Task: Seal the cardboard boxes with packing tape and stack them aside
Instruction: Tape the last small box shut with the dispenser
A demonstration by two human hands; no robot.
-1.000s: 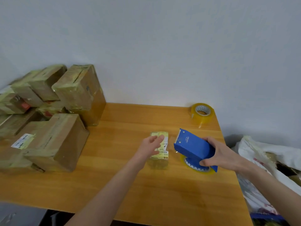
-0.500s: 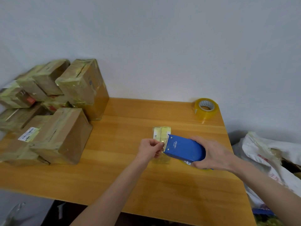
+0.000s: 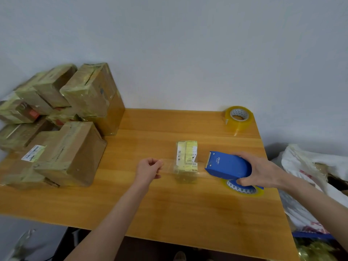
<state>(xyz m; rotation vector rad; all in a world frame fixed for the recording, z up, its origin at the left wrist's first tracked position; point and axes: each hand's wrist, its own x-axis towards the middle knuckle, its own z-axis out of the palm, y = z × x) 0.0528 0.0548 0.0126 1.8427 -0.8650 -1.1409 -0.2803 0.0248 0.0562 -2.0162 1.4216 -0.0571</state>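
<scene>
Left fingers [image 3: 157,164] drew the tape [image 3: 169,166] leftward beyond the small box [image 3: 186,157].

A small labelled box [image 3: 186,157] on wooden counter [image 3: 169,208], clear tape strip [image 3: 169,165] stretched over it, left hand [image 3: 149,167] pinching one end, right hand [image 3: 263,170] gripping blue tape dispenser [image 3: 227,164] at the other side, spare tape roll [image 3: 238,117] near the wall, pile of taped boxes [image 3: 71,147] at left

Small box [image 3: 186,159] at centre of table [image 3: 188,213]. Left hand [image 3: 148,167] just left of it; tape dispenser [image 3: 227,165], gripped in right hand [image 3: 261,170], just right. Tape strip [image 3: 167,164], pinched in left hand, spans across small box toward tape dispenser. Spare tape roll [image 3: 238,117] at far right corner. Stacked boxes [image 3: 66,125] at far left. Bags [image 3: 310,176] beyond right table edge.
</scene>
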